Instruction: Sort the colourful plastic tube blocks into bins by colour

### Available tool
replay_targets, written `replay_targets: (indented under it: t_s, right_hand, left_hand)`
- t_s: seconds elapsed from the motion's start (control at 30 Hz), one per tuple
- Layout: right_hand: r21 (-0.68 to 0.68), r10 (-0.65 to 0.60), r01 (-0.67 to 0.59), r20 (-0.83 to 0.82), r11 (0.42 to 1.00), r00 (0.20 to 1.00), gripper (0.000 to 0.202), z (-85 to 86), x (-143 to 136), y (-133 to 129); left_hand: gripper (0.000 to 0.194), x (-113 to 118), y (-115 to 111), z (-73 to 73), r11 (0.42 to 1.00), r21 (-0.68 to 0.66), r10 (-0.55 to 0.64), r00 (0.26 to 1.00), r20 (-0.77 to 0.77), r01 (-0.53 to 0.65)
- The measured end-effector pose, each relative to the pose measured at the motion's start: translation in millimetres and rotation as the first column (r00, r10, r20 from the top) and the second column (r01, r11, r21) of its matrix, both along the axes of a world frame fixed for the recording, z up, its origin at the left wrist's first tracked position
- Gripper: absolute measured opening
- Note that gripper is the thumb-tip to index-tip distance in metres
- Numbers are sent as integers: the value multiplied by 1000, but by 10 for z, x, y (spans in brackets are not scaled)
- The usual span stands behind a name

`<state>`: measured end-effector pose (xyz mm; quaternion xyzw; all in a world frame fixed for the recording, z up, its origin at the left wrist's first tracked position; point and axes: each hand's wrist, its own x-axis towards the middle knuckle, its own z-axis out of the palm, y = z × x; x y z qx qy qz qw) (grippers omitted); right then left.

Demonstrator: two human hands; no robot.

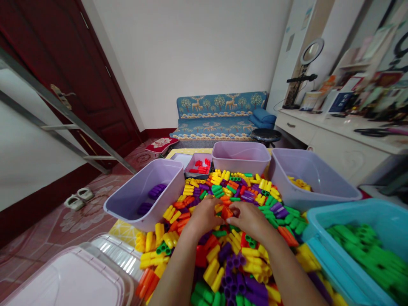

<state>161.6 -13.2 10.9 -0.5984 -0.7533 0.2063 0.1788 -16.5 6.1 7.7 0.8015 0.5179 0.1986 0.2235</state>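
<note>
My left hand [206, 216] reaches into a wide heap of plastic tube-shaped building blocks [236, 240]. Its fingers are curled, with bits of yellow and orange showing by them; what they hold is not clear. Facing it, my right hand [249, 217] has its thumb and fingers closed on an orange building block [226, 212], which lies between both hands. Yellow, purple, green, orange and red blocks surround my wrists, many joined side by side in short rows.
Lilac bins hold purple blocks [157, 191] at left and yellow blocks [298, 183] at right; another lilac bin [241, 158] stands behind. A small box [190, 173] contains red pieces. A turquoise bin [321, 236] holds green blocks. Lids [70, 278] lie front left; a ladder [63, 114] leans beyond.
</note>
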Motion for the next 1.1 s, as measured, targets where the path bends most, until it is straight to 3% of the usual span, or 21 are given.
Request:
replay_targets:
  t_s: [0.07, 0.17, 0.3, 0.5, 0.67, 0.8, 0.9, 1.0, 1.1]
  right_hand:
    - [44, 10, -10, -2, 999, 1000, 9, -9, -42, 2]
    - [103, -2, 16, -141, 995, 990, 22, -60, -40, 35]
    - [66, -42, 68, -338, 995, 940, 27, -106, 4, 74]
    - [42, -18, 41, -453, 998, 891, 22, -40, 16, 60]
    - [-86, -10, -48, -571, 995, 821, 20, 43, 31, 11]
    - [-148, -25, -68, -547, 987, 836, 16, 106, 45, -17]
    - [-119, -10, -54, -481, 991, 877, 16, 120, 60, -24]
    - [-78, 26, -60, -379, 995, 925, 13, 95, 120, -35]
    - [-139, 65, -115, -324, 984, 944, 11, 43, 231, -40]
  left_hand:
    - [51, 39, 8, -9, 999, 40, -40, 996, 75, 37]
    - [38, 86, 11, 31, 998, 21, -69, 973, 219, 66]
    - [31, 113, 7, 124, 999, -36, -6, 921, 390, 22]
    - [30, 111, 5, 150, 999, -41, 14, 883, 470, 5]
    - [26, 130, 19, 115, 999, -53, 29, 861, 507, -2]
    - [26, 146, 19, 93, 997, -74, 19, 868, 497, 21]
    - [25, 135, 4, 83, 995, -97, 22, 880, 474, 27]
    - [32, 93, -11, 71, 976, -195, -8, 905, 426, 101]
    - [40, 40, -10, 55, 944, -289, -47, 931, 363, 161]
